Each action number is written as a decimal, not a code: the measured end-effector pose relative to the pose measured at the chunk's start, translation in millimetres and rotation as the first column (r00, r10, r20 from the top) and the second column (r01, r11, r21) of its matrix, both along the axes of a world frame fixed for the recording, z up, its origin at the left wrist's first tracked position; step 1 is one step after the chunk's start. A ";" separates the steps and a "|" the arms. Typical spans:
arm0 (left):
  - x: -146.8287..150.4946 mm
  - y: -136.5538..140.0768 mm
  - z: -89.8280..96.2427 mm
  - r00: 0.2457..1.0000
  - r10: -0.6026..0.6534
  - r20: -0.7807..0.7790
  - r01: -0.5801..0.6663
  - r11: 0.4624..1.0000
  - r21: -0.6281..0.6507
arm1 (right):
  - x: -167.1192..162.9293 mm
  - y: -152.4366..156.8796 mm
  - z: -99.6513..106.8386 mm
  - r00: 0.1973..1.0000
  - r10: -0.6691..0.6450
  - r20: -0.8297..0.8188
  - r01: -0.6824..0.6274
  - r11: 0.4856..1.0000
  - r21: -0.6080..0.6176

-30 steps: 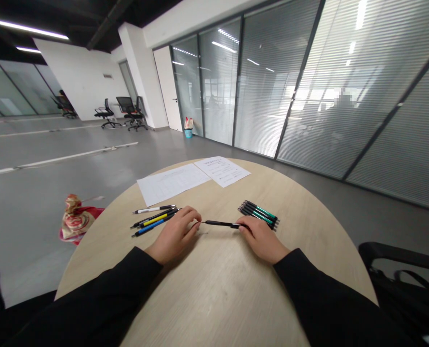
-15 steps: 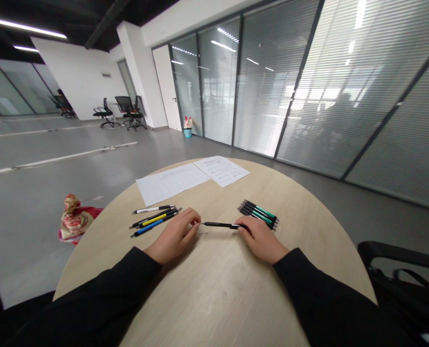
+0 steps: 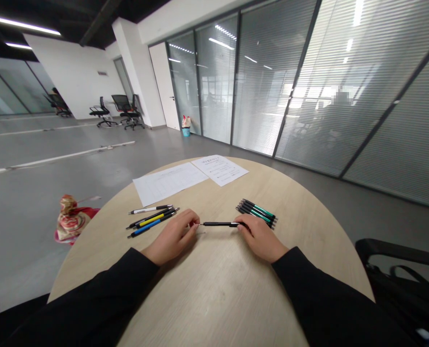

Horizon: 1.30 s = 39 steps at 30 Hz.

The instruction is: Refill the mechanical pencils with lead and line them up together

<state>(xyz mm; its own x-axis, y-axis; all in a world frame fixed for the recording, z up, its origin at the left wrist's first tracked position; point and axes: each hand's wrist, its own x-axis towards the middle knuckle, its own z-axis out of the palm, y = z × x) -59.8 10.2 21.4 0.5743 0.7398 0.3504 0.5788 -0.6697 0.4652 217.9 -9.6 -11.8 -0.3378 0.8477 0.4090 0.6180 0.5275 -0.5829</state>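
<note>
A slim black pen [image 3: 220, 224] lies level between my two hands, just above the table. My right hand [image 3: 260, 236] grips its right end, which the fingers partly hide. At the other end, the thumb and fingertips of my left hand [image 3: 176, 236] are pinched at the thin metal tip. Left of that hand lie a white-and-black pen [image 3: 149, 210], a black pen [image 3: 151, 218], a yellow-and-black pen [image 3: 156, 219] and a blue-and-black pen [image 3: 149, 228]. Several green-and-black pens [image 3: 258, 211] lie side by side just beyond my right hand.
Two printed sheets, a wide one [image 3: 169, 183] and a smaller one [image 3: 221, 169], lie towards the far edge of the round wooden table [image 3: 214, 299]. A black chair [image 3: 402, 253] stands at the right. A red-and-gold bag [image 3: 72, 221] is on the floor at the left.
The whole view has shifted slightly, so things sit a little further left. Both hands keep the same hold on the black pen.
</note>
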 end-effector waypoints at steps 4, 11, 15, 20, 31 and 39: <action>1.3 -0.9 1.7 1.000 0.015 0.005 -0.015 1.000 -0.002 | -0.2 0.1 -1.2 1.000 -0.002 0.023 0.002 1.000 -0.003; 1.7 -0.5 2.4 0.999 0.034 -0.001 -0.034 0.999 -0.012 | -0.4 0.3 -2.6 1.000 0.013 0.025 -0.013 1.000 0.001; 0.7 0.1 1.7 1.000 0.016 -0.008 -0.016 1.000 -0.021 | 0.0 0.3 -2.7 1.000 0.006 0.015 -0.006 1.000 0.009; 0.4 0.0 1.1 1.000 0.022 0.003 -0.022 1.000 -0.020 | 0.3 0.4 -2.9 1.000 0.007 0.014 -0.008 1.000 0.015; 0.8 0.2 0.3 1.000 0.006 -0.010 -0.006 0.999 -0.041 | -1.2 -0.4 -0.9 1.000 -0.004 0.019 0.004 1.000 0.005; 0.0 1.0 0.0 1.000 0.026 -0.007 -0.026 0.999 -0.028 | -1.6 -0.1 -1.2 0.999 -0.004 0.032 0.005 1.000 -0.028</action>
<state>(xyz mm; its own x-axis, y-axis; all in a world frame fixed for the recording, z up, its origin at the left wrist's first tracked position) -59.8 11.2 21.4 0.5571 0.7639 0.3257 0.5990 -0.6413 0.4795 216.2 -9.7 -12.9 -0.3464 0.8603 0.3741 0.6392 0.5084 -0.5770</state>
